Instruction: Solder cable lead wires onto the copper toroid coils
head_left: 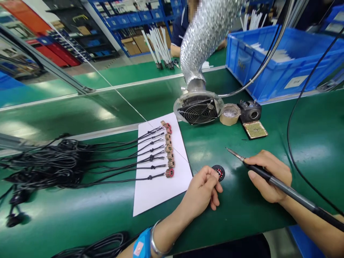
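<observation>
My right hand (268, 175) is closed around a soldering iron (264, 174), its metal tip pointing up and left above the table. The fingers of my left hand (202, 190) are pinched together. A thin strand that looks like solder wire (123, 98) slants down from the upper left to this hand. At these fingertips is a round black part (220, 171) with a red-and-white centre, partly covered by them. Left of my hands, a white sheet (158, 197) carries a column of several small copper-wound stators (169, 148), with knotted black cables (150, 157) attached.
A fume extractor fan (200, 110) hangs on a foil duct (199, 39). Beside it are a tape roll (230, 114), an iron stand (250, 111) and a sponge tray (254, 129). A blue crate (279, 71) stands behind; bundled cables (59, 161) lie left. A person (178, 32) sits opposite.
</observation>
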{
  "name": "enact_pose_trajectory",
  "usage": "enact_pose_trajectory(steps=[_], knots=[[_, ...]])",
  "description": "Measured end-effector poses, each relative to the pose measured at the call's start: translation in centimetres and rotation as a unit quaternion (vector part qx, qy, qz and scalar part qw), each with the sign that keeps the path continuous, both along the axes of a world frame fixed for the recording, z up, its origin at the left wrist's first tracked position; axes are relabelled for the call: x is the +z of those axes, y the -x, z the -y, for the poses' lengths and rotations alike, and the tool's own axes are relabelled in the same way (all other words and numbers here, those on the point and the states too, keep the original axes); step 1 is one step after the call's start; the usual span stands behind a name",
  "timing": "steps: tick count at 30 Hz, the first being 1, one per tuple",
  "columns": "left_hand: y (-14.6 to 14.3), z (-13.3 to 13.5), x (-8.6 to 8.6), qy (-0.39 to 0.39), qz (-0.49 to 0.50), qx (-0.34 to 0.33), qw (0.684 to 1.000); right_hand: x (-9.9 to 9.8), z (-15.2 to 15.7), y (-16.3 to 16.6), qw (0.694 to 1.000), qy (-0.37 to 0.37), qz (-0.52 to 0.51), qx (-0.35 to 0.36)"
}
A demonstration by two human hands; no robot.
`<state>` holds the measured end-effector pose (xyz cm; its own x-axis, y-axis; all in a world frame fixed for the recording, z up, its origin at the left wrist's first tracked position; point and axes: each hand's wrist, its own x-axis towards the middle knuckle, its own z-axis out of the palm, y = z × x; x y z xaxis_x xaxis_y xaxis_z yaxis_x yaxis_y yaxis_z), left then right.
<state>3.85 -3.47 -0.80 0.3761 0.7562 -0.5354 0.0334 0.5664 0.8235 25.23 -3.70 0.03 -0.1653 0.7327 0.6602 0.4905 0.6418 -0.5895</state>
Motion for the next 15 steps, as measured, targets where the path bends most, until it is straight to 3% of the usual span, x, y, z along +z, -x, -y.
enact_pose_trajectory(steps=[8, 11, 15], knots=[[0.5, 0.2, -0.2, -0.033, -0.073, -0.025, 0.997, -1.0, -7.7, -1.1, 0.986, -0.055, 0.069, -0.141], [0.4, 0.4, -0.3, -0.061, -0.139, -0.037, 0.988, -2.3, -9.3, -1.2, 0.986, -0.031, 0.100, -0.133], [0.4, 0.3, -0.7, -0.095, -0.196, -0.068, 0.974, -3.3, -7.4, -0.2, 0.990, -0.020, 0.112, -0.077]])
